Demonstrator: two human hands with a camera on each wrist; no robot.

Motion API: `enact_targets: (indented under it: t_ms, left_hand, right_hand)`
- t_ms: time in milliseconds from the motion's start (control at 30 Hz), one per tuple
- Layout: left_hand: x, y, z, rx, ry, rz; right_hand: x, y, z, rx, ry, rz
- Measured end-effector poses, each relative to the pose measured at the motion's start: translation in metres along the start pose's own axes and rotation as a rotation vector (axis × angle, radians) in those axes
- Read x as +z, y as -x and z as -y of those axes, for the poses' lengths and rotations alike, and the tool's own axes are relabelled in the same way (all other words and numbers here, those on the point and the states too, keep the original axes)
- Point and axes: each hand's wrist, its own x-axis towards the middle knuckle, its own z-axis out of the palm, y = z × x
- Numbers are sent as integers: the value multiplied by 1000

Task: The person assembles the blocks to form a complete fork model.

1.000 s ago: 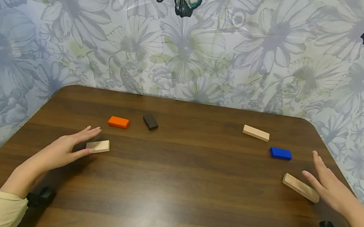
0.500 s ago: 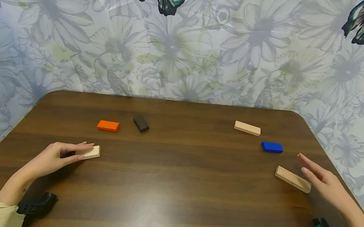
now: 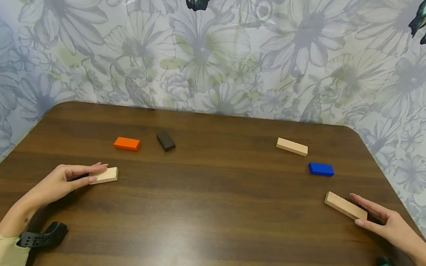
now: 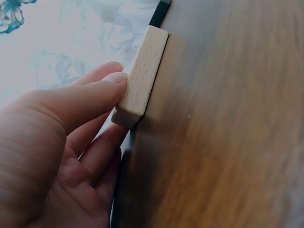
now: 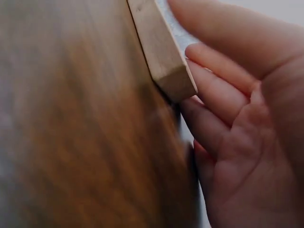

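My left hand [image 3: 56, 183] pinches a short plain wooden block [image 3: 107, 175] at the left of the table. In the left wrist view, the thumb presses one face of this wooden block [image 4: 143, 71] and the fingers lie behind it. At the right, my right hand [image 3: 399, 229] is around the near end of a longer plain wooden block [image 3: 345, 205], fingers straight along its far side, thumb by its near end. In the right wrist view, a gap shows between the thumb [image 5: 228, 28] and that wooden block [image 5: 161, 52].
Beyond the left hand lie an orange block [image 3: 127, 143] and a black block [image 3: 166, 141]. Past the right hand are a blue block [image 3: 321, 169] and another plain wooden block [image 3: 292, 147]. The brown table [image 3: 200, 222] meets a flowered backdrop [image 3: 215, 60] behind.
My left hand has come down onto the short wooden block and taken hold of it. My right hand has lowered to the longer block's end. The head view has shifted slightly.
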Motion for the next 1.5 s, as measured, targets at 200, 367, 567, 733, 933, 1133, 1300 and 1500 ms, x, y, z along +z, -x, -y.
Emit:
enact_targets:
  t_ms: [200,367,567,733,933,1133,1300,1500]
  left_hand:
    - [-1,0,0,21,13,9]
    - [-3,-4,-2,14,22,6]
    - [-3,-9,-4,5,25,2]
    - [-3,-10,-5,5,21,-6]
    - [-3,-8,-3,-3,34,5]
    - [-1,-6,-1,-9,45,6]
    - [0,-3,1,-29,51,-4]
    - [0,0,1,-58,55,-23]
  right_hand:
    - [3,2,-4,9,39,-20]
    - [4,3,-6,7,60,-100]
    - [6,6,-9,-13,47,-160]
    - [7,8,-8,-20,42,-154]
    - [4,9,-4,25,-17,-140]
    - [-2,5,7,49,-108,-156]
    - [-3,-6,17,-15,-298,-162]
    - [6,-20,33,-87,-608,-191]
